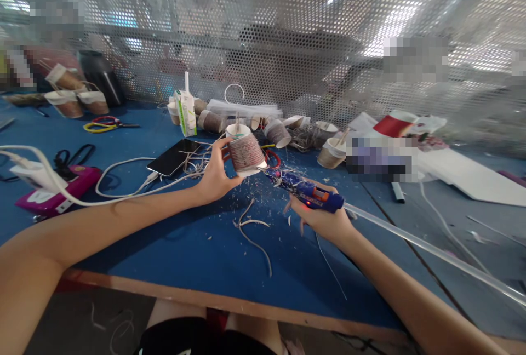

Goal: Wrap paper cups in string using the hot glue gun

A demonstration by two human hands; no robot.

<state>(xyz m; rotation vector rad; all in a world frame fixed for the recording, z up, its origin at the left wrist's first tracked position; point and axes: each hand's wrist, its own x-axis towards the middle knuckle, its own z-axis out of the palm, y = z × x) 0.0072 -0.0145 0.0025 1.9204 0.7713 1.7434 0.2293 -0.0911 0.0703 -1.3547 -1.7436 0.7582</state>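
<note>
My left hand (216,174) is closed around a paper cup (246,154) wound with reddish-grey cord, held tilted above the blue table (184,245). In my right hand (322,215) is a blue glue gun (302,188), its nozzle at the cup's lower rim. A long clear glue stick (411,239) runs out of the gun's back toward the lower right. Below the cup lie loose pieces of cord (257,242) and small white scraps.
Behind my hands several cord-wrapped cups (277,133) stand or lie near a perforated metal screen (267,43). To the left are a phone (175,158), a magenta power strip (61,190) with white cables, yellow-and-red scissors (102,124) and a black bottle (101,76). White board (472,174) lies at right.
</note>
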